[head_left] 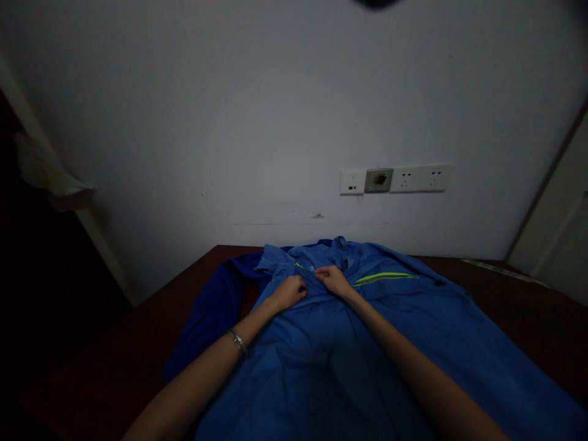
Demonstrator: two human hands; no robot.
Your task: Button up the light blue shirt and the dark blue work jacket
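A blue jacket [316,349] with bright yellow-green trim lies spread out before me, its collar end toward the wall. My left hand [290,292], below a bracelet [237,342] on the wrist, is closed on the jacket's upper front. Just to its right, my right hand [332,280] pinches the cloth near a small light mark on the chest. Beside the right hand runs a yellow-green stripe [386,277]. A darker blue sleeve [209,315] stretches out at the left. What lies between my fingertips is too small and dim to make out.
The jacket rests on a dark red-brown table [151,306] against a pale wall [257,122]. Sockets and switches [416,179] sit on the wall. A flat strip [500,271] lies at the table's right. Whitish cloth or plastic [50,168] hangs at the left.
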